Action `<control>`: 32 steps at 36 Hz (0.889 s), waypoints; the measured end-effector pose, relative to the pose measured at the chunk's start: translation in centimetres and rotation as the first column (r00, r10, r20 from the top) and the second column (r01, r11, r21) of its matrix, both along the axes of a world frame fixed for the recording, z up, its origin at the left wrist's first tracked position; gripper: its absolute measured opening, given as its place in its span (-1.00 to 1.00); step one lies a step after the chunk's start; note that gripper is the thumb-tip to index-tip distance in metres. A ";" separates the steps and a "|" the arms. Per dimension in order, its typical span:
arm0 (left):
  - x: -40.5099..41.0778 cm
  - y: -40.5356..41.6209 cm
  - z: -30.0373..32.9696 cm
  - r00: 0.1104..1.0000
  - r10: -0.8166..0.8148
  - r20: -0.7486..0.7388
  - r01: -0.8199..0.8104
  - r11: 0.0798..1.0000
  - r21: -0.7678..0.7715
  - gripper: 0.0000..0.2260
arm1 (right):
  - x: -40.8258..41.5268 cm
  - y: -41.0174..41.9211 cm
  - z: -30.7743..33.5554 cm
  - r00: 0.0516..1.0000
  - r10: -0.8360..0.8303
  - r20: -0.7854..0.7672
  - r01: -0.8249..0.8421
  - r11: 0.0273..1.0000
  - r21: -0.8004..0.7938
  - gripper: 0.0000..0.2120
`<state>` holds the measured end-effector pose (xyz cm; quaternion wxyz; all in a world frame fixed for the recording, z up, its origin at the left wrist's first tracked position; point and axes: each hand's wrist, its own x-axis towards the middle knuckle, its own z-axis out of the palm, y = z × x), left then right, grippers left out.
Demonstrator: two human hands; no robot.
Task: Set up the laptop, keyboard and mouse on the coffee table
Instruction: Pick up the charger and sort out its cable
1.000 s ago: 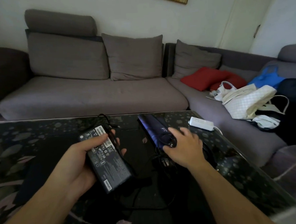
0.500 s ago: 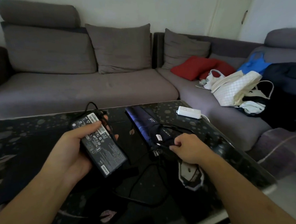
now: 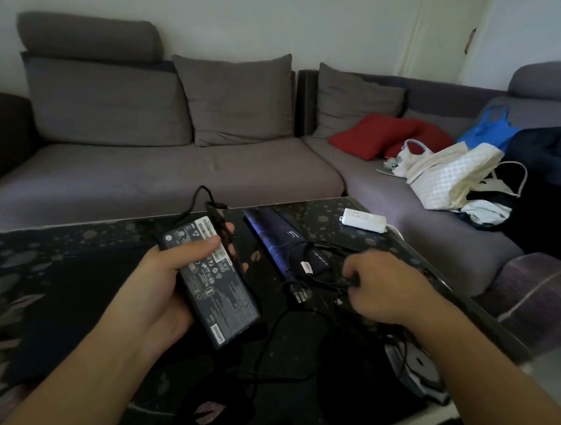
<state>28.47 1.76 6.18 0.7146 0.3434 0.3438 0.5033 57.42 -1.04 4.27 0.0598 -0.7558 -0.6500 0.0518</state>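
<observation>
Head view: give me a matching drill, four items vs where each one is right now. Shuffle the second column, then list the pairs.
Items:
1. power adapter
2. power cable
3. white power strip
4. red cushion

Places:
A. on the grey sofa, beside the white bags
B. held in the left hand
C. lying at the far right corner of the coffee table
D. pinched in the right hand, with its plug hanging just left of the fingers

Pairs: 1-B, 2-D, 3-C, 4-A
</observation>
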 end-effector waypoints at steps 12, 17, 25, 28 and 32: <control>0.2 -1.2 0.1 0.999 -0.001 0.039 0.000 1.000 0.017 -0.73 | -15.4 -1.9 1.8 0.752 0.352 -0.557 -0.248 0.934 0.256 0.15; -0.9 -0.6 -0.2 0.993 0.039 0.114 -0.036 0.999 -0.029 -0.70 | -16.1 -2.5 2.0 0.894 0.373 -0.248 -0.254 0.878 0.405 0.09; -1.1 -0.6 0.3 0.994 -0.012 0.111 0.009 0.999 0.032 -0.66 | -15.5 -0.9 1.4 0.565 0.268 -0.780 -0.152 0.963 0.220 -0.61; -1.4 -0.6 0.6 0.994 -0.050 0.101 0.043 0.997 0.065 -0.59 | -14.6 0.1 0.9 0.443 0.273 -0.854 0.019 0.949 0.314 -0.92; -2.3 -0.1 0.7 0.986 -0.052 0.160 0.041 0.997 0.073 -0.47 | -13.1 0.9 1.4 0.171 0.354 -0.919 0.205 0.900 0.385 -0.79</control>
